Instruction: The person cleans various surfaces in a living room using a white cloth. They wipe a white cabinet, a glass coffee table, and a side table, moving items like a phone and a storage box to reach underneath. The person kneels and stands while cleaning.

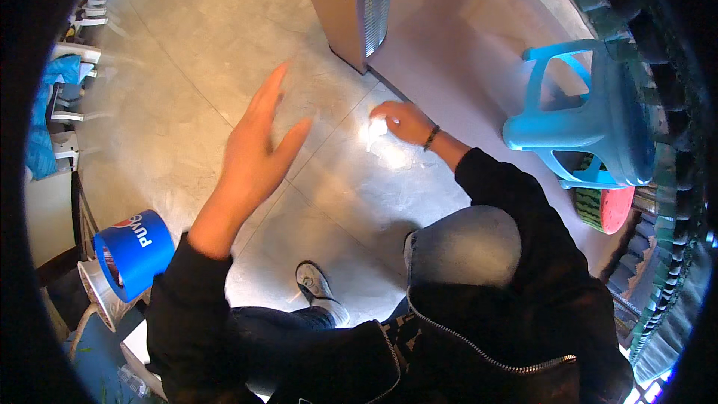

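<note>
My left hand (255, 148) is raised over the tiled floor (185, 140), its fingers extended, the thumb apart from them, and nothing in it. Farther right, my right hand (401, 122) has its fingers curled beside a bright glare; whether something small is in it I cannot tell. A dark beaded bracelet (431, 138) circles the right wrist. Both forearms wear black sleeves. Below the hands show a denim-covered knee (465, 247) and a shoe (313, 280) on the floor.
A tall heater-like column with a metal grille (377, 5) stands ahead. Right are a blue plastic stool (566, 129) and a watermelon-patterned stool or cushion (604, 207). A blue bucket-like container (140, 247) is at left, near white chairs (67, 148).
</note>
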Demonstrator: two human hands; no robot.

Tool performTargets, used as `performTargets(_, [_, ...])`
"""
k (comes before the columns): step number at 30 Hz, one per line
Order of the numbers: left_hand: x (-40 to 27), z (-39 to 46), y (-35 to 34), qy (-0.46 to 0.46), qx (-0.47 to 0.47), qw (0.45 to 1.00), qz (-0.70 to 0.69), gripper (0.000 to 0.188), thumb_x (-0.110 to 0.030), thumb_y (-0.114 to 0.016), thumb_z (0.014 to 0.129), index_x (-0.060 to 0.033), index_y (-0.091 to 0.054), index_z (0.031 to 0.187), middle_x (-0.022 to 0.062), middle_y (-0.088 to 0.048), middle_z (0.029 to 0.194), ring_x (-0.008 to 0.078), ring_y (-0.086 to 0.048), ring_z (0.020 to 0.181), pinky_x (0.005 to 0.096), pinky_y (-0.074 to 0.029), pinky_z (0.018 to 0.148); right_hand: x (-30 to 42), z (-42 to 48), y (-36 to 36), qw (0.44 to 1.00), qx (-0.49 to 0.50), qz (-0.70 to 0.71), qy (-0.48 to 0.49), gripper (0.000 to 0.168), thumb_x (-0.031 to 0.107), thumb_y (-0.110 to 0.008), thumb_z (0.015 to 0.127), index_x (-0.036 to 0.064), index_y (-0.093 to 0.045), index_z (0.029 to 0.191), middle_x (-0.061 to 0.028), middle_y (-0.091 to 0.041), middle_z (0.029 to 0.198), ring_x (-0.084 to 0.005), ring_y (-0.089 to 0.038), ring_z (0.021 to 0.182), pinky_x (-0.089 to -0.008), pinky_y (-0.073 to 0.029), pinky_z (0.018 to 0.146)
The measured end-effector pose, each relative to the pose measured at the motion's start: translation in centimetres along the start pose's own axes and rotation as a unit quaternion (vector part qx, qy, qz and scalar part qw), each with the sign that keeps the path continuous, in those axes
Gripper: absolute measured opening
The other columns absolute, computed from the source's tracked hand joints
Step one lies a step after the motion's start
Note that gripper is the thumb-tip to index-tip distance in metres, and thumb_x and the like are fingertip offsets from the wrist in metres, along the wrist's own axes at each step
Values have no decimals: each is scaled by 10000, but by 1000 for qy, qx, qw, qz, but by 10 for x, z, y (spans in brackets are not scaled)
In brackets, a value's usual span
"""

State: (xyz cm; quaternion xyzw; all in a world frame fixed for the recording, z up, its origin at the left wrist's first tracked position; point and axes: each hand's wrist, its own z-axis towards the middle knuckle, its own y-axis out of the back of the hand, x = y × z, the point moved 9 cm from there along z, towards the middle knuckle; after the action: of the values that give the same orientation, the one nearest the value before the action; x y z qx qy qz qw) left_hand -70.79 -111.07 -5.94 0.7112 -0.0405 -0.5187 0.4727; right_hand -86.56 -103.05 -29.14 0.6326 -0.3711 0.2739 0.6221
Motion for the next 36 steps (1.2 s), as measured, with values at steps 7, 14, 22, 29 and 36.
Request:
performTargets(7, [6,-80,48,95,37,995,0,607,-93,-591,831,-112,-340,1383,149,-471,1329,298,-524,1146,368,-414,936,-138,17,174,918,-301,-228,-121,393,236,-511,831,103,-515,1201,-148,-594,1076,-317,-576,965,-425,-468,821])
performTargets(14, [-4,-92,37,62,70,994,50,531,-163,-597,839,-95,-420,1335,159,-494,1301,299,-528,1147,363,-414,949,-115,56,103,904,-209,-360,-97,445,225,-537,813,-5,-462,1187,-264,-464,1179,-402,-477,1068,-468,-409,892])
performTargets(22, [-17,-77,0,-20,150,984,95,615,-113,-618,807,-98,-356,1363,166,-448,1337,346,-486,1173,372,-397,967,-24,63,14,876,-71,-477,5,418,116,-511,798,-78,-492,1168,-214,-509,1135,-344,-447,1107,-439,-348,949])
performTargets(29, [-2,-85,-3,-56,199,963,172,581,-137,-624,808,-73,-380,1332,196,-473,1285,386,-483,1132,390,-421,926,34,13,-68,951,59,-270,137,96,38,-519,756,16,-541,847,-118,-551,893,-295,-557,880,-385,-511,724])
performTargets(36, [-1,-97,-2,-64,211,959,180,574,-166,-626,808,-72,-391,1323,189,-482,1278,385,-492,1112,402,-425,913,30,58,63,908,-225,-345,70,170,142,-489,846,64,-602,947,-93,-565,1077,-261,-556,986,-371,-485,801])
